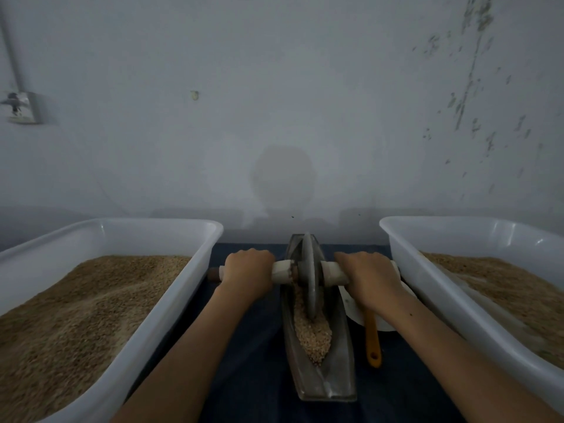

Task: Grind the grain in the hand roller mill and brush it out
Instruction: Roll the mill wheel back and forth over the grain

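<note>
Both hands grip the axle [331, 271] of the mill, 1 on each side of its wheel [310, 279]. The left hand [247, 271] is curled around the left handle, with the dark wooden end of the bar showing past its knuckles. The right hand [370, 277] is curled around the right handle, close against the right tub [427, 288]. The wheel stands upright in the trough [320, 377], a long boat-shaped metal channel running away from the person toward the wall [290, 102].

Grain [312, 334] lies in the trough, heaped on the near side of the wheel and trailing up along its left face. The near end of the trough is bare metal.

The trough rests on a dark blue cloth [250, 346] between 2 white plastic tubs, each holding brown grain; the left tub [171, 300] is filled higher. Just right of the trough, an orange handle [373, 340] lies on the cloth, its far end hidden under the right wrist beside a white bowl [351, 303].

No writing or labels can be read anywhere.
</note>
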The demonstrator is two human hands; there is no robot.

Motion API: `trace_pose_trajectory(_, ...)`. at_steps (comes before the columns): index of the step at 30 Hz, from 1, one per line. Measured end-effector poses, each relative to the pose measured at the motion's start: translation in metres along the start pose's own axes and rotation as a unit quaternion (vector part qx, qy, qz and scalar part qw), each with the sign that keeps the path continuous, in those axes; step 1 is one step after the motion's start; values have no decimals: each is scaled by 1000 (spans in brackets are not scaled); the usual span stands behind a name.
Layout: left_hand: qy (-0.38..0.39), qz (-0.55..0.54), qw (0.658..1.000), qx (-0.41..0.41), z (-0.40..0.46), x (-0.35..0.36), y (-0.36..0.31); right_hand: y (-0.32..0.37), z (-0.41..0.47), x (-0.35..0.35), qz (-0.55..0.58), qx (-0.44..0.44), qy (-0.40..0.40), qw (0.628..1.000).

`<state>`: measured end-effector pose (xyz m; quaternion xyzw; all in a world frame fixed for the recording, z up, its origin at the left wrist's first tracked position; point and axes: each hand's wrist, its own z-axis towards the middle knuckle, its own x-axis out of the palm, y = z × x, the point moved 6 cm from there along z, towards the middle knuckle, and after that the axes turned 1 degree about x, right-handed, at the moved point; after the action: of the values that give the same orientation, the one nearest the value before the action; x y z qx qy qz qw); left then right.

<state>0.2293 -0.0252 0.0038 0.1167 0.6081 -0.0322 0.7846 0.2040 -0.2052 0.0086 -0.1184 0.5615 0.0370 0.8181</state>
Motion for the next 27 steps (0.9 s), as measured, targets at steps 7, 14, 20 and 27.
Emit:
trace_pose_trajectory(7,145,-20,989,11,-4,6,1,0,0,0,-3,-21,165,986)
trace_pose_trajectory(14,117,-17,993,9,-3,2,0,-2,-1,1,9,-9,152,988)
trace_pose_trajectory(20,29,-21,999,-1,-1,-1,0,2,1,-2,-12,7,-27,1000)
trace_pose_trajectory(27,37,0,999,11,-2,-2,-2,-1,0,-1,-4,4,12,1000)
